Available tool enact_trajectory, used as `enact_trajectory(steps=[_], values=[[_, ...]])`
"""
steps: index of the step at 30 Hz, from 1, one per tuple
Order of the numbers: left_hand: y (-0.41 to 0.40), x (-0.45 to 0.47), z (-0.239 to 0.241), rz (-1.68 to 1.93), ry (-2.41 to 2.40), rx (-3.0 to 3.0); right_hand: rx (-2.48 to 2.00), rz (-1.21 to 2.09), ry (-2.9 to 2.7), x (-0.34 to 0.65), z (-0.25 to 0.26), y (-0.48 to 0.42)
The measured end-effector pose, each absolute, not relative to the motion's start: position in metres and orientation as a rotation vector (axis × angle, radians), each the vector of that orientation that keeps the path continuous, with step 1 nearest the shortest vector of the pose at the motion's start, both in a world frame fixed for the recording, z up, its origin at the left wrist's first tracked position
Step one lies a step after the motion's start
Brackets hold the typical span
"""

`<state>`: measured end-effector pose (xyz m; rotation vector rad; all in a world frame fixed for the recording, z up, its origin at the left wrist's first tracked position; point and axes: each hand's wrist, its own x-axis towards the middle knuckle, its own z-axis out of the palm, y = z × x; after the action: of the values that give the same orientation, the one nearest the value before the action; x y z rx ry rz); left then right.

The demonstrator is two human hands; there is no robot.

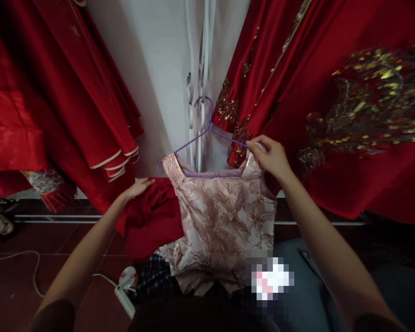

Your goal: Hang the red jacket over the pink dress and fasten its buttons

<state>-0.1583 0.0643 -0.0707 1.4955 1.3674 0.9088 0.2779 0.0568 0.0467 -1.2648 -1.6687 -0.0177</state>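
A sleeveless pale pink garment (224, 216) with a metallic floral pattern hangs in front of me on a thin purple hanger (210, 123). My right hand (270, 157) is closed in a pinch at the garment's right shoulder strap, against the hanger's arm. On the other side, my left hand (138, 187) rests with its fingers stretched out at the top of a piece of dark red cloth (155, 216). That cloth overlaps the garment's left side. The left strap (171, 163) sits over the hanger, whose hook is up by some white straps (202, 55).
Red garments (65, 78) hang at the left, and red ones with gold sequins (370, 97) at the right. A white power strip (124, 299) with its cable lies on the tiled floor (79, 240). Shoes (2, 226) stand far left. A blurred patch (269, 276) hides something lower right.
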Motion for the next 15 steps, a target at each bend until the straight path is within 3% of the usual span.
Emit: enact_trajectory(steps=[7, 15], values=[[0.114, -0.112, 0.023, 1.179, 1.525, 1.746, -1.275, -0.012, -1.710, 0.275, 0.056, 0.041], [0.097, -0.039, 0.069, 1.478, 1.347, 2.071, -1.294, 0.049, -1.761, 0.261, 0.060, 0.021]])
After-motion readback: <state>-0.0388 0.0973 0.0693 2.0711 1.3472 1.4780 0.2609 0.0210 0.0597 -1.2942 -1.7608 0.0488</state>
